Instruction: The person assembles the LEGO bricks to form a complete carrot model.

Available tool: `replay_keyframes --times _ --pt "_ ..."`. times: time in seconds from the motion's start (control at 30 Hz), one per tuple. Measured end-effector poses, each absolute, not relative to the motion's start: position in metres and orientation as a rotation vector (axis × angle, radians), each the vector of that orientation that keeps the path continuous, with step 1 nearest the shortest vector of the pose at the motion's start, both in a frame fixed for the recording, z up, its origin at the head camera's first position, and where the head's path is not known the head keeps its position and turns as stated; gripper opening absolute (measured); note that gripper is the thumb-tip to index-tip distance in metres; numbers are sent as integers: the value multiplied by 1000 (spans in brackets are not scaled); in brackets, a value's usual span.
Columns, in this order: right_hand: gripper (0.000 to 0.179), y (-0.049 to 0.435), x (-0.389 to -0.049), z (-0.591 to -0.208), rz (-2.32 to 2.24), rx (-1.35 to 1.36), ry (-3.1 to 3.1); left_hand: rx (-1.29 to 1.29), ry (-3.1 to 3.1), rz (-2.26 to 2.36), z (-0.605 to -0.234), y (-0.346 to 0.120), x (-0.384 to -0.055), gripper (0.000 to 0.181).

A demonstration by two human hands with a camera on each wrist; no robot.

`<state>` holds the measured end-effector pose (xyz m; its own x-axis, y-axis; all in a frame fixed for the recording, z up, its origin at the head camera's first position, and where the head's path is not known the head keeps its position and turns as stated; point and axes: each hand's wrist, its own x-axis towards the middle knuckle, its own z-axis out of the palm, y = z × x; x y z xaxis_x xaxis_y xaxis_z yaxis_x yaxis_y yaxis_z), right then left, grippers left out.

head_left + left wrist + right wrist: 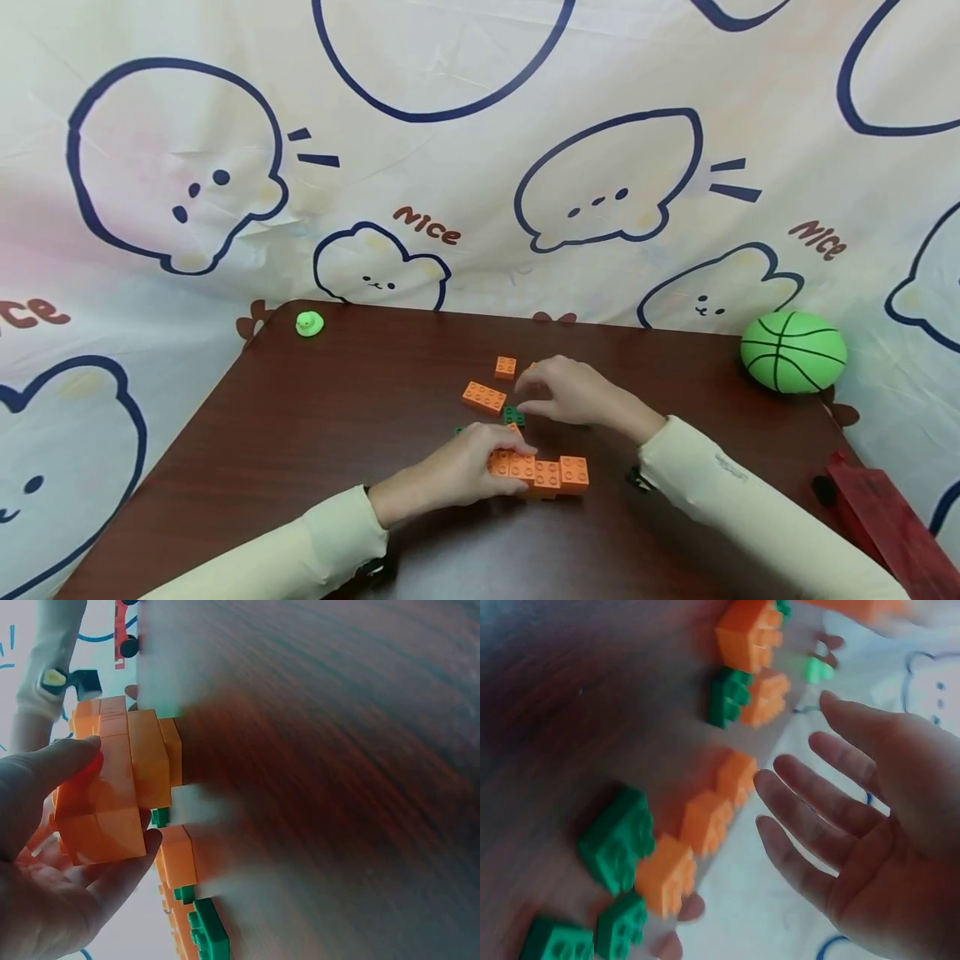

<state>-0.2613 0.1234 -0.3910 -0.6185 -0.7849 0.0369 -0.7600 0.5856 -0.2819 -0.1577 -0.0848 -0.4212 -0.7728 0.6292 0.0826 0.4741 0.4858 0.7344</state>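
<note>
My left hand (476,462) grips a built row of joined orange toy bricks (558,475). The thumb lies on one side of the row and fingers on the other, as the left wrist view shows with the orange bricks (112,799) held off the tabletop. My right hand (566,392) hovers over the loose bricks with its fingers spread and slightly bent. Nothing lies in that palm in the right wrist view. Near its fingertips are a green brick (513,415), a longer orange brick (483,398) and a small orange brick (506,367).
More loose green bricks (619,836) and orange bricks (705,821) lie by the right hand. On the dark brown table (337,417) stand a green toy duck (309,323) at the far left, a green ball (793,352) at the far right and a red toy vehicle (892,517) nearer.
</note>
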Motion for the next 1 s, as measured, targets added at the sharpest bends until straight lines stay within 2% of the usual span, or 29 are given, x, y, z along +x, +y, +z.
replay_keyframes --times 0.17,0.27,0.6,0.8,0.9,1.0 --pt "29 103 -266 -407 -428 -1418 2655 953 2532 1137 -418 -84 -158 36" --pt "22 95 -268 -415 -441 -1453 2641 955 2542 1106 -417 -82 -159 36" --pt "13 81 -274 -423 -437 -1409 2694 923 2536 1129 -418 -85 -158 36" --pt "16 95 -272 -403 -562 -1438 2683 927 2529 1130 -417 -84 -158 35" --pt "20 107 -261 -385 -656 -1420 2661 915 2533 1128 -417 -84 -158 36" --pt "32 122 -241 -367 -706 -1356 2653 905 2534 1133 -418 -84 -158 35"
